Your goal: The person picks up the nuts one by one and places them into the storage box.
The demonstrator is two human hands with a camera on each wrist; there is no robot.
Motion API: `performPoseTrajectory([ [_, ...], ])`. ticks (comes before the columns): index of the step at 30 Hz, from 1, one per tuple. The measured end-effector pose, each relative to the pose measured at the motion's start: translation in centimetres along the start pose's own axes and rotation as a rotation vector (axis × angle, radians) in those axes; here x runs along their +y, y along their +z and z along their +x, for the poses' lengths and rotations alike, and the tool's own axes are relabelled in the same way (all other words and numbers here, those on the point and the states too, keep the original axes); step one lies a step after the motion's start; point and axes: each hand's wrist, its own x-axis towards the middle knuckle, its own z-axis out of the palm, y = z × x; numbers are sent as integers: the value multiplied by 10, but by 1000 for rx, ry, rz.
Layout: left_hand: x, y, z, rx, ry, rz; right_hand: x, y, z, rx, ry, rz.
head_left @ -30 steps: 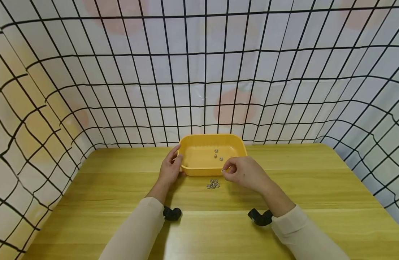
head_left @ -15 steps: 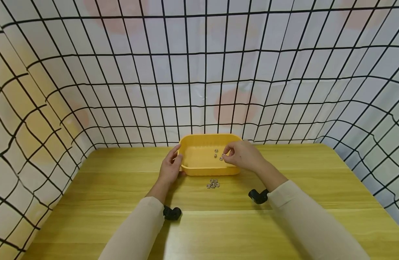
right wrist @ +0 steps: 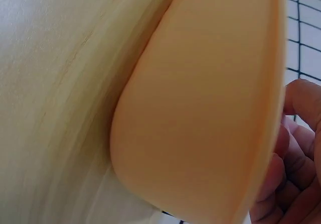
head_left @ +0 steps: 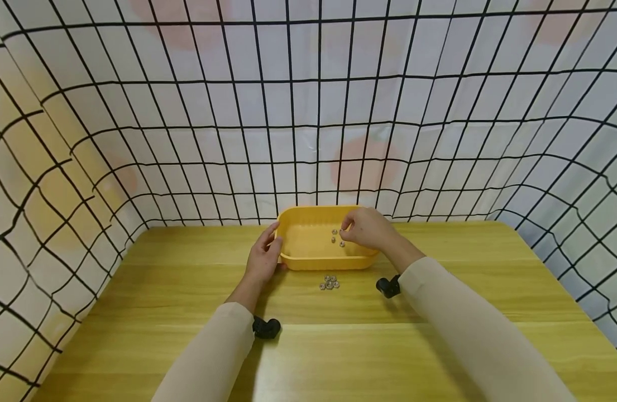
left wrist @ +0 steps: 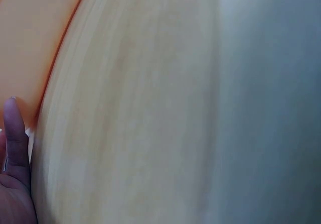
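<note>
A yellow plastic tray (head_left: pixel 308 263) stands on the table with several small metal nuts (head_left: pixel 334 231) in its right half. My left hand (head_left: pixel 262 258) holds the tray's left end, with fingers at the rim; in the left wrist view its thumb (left wrist: pixel 16 141) lies along the outer wall. My right hand (head_left: pixel 369 228) is over the tray's right side, thumb and fingers pinching a small nut. In the right wrist view the tray wall (right wrist: pixel 200 103) hides the fingertips, and the curled fingers (right wrist: pixel 296 158) show behind it.
In front of the tray, several nuts lie in a tight cluster (head_left: pixel 329 285) on the wooden table (head_left: pixel 318 357). A black wire grid (head_left: pixel 318 123) with a pale cloth behind it rises at the back and both sides.
My right hand has moved from the tray's near rim back over its inside, carrying the pinched nut. My left hand stays on the tray, and the cluster lies unchanged.
</note>
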Motion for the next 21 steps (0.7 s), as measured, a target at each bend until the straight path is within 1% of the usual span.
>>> performPoseTrajectory([
  [3,1,0,1,-5,4,0,2,2,5,-11,12,6],
  [10,0,-3,0,-8,-2,-7,-1,10,15,-68,54,30],
  [15,0,-2,0,-20,1,-19,-2,15,21,-86,74,-12],
  [18,0,-2,0,-28,11,-22,-1,16,23,-83,80,-44],
  [21,0,-2,1,-19,18,-18,-2,17,25,-73,79,-48],
])
